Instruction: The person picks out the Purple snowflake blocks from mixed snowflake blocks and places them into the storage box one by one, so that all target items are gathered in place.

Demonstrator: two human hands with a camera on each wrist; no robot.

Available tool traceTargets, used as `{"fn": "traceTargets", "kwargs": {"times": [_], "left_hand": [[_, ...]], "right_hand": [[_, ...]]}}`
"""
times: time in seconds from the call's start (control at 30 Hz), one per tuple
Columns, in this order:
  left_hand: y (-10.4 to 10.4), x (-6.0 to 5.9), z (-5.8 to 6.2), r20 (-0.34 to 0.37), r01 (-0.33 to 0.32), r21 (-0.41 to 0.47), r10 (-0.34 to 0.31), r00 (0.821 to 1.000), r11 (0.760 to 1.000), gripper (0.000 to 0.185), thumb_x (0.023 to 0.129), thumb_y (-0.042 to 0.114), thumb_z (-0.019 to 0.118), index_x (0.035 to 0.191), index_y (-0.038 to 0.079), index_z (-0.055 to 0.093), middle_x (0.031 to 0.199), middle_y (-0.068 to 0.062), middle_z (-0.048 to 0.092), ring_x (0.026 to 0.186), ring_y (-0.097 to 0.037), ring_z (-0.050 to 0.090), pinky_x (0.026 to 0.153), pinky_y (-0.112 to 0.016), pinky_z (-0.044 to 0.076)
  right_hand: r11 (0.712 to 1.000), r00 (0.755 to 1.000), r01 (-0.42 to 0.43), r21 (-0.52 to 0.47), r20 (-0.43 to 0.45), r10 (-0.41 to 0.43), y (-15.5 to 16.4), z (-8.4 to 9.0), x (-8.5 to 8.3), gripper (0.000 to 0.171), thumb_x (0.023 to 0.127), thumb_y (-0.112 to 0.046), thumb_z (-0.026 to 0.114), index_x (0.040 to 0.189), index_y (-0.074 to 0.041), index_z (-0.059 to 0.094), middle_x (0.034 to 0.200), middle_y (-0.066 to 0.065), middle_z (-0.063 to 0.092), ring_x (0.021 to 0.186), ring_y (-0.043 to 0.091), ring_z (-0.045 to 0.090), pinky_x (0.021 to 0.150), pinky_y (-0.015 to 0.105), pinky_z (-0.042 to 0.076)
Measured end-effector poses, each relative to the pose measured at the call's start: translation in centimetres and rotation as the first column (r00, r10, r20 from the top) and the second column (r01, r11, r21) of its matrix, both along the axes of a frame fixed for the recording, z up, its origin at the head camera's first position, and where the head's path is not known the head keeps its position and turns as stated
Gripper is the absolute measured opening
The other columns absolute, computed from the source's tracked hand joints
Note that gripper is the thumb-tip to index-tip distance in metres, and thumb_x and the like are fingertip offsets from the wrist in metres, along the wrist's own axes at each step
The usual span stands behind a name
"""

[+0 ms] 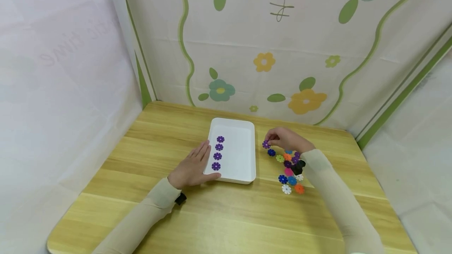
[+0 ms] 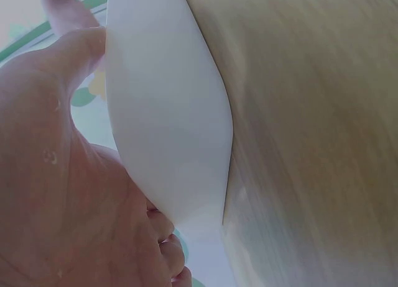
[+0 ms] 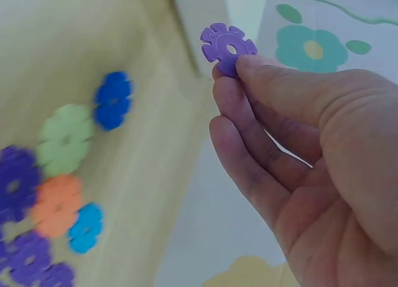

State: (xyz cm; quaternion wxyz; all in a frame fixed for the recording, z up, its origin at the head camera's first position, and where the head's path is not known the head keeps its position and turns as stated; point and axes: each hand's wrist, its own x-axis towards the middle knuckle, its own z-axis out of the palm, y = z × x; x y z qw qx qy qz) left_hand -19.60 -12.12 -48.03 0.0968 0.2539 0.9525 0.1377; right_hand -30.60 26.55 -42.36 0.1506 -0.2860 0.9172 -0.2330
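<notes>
Meanwhile, a purple flower-shaped disc (image 3: 228, 48) is pinched in the right hand (image 1: 287, 139), right of the white tray (image 1: 243, 128).
Thumb and curled forefinger grip its edge above the mixed-colour pile of discs (image 1: 290, 171). Left hand (image 1: 192, 167) lies flat, fingers straight against the tray's left rim, probably steadying it; four purple discs (image 1: 217, 152) line up inside.

One white rectangular plastic tray (image 1: 247, 167) holds four purple flower-shaped plastic discs (image 1: 218, 152) in a row. A fifth purple disc (image 3: 227, 47) is pinched in the fingers. One heap of mixed-colour flower discs (image 1: 290, 169) lies on the bench; its count is unclear.
</notes>
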Motion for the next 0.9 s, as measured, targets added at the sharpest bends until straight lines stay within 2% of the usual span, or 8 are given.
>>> {"fn": "traceTargets", "kwargs": {"times": [0.17,0.37,0.57,0.9], "left_hand": [[0.0,-0.1,-0.1,-0.013,0.008,-0.008,-0.008,1.000,1.000,0.111,0.099,0.077,0.047,0.167,-0.005,0.012,0.178,-0.020,-0.001,0.167,-0.037,0.003,0.135,-0.053,0.016],[0.0,0.0,0.0,-0.005,0.005,-0.019,-0.005,1.000,1.000,0.111,0.099,0.077,0.046,0.167,-0.004,0.011,0.178,-0.019,-0.001,0.167,-0.036,0.002,0.135,-0.052,0.016],[0.1,0.0,-0.1,0.007,-0.012,-0.034,0.012,1.000,0.999,0.113,0.098,0.079,0.046,0.168,-0.002,0.011,0.178,-0.018,-0.002,0.167,-0.035,0.003,0.136,-0.052,0.016],[0.2,0.0,0.0,-0.008,-0.018,-0.024,0.018,1.000,1.000,0.112,0.098,0.076,0.050,0.167,-0.005,0.014,0.178,-0.020,0.001,0.167,-0.037,0.007,0.135,-0.053,0.019]], "right_hand": [[1.000,0.999,-0.003,0.004,-0.039,0.003,-2.2,1.0,-1.5,0.012,0.104,-0.007,0.067,0.110,-0.006,0.077,0.102,0.006,0.079,0.094,0.023,0.074,0.085,0.038,0.063],[1.000,0.999,0.009,0.016,-0.049,-0.009,-5.3,1.5,-3.2,0.013,0.105,-0.009,0.066,0.111,-0.006,0.077,0.105,0.007,0.078,0.099,0.028,0.074,0.087,0.038,0.061],[0.999,0.999,0.054,-0.009,-0.009,-0.054,-8.0,0.6,-5.0,0.013,0.104,-0.010,0.068,0.112,-0.006,0.076,0.107,0.008,0.078,0.099,0.021,0.072,0.091,0.038,0.061],[0.986,0.988,0.151,-0.066,0.039,-0.148,-12.2,-1.0,-7.0,0.014,0.103,-0.010,0.069,0.114,-0.005,0.077,0.111,0.010,0.078,0.103,0.024,0.071,0.096,0.038,0.061]]}}
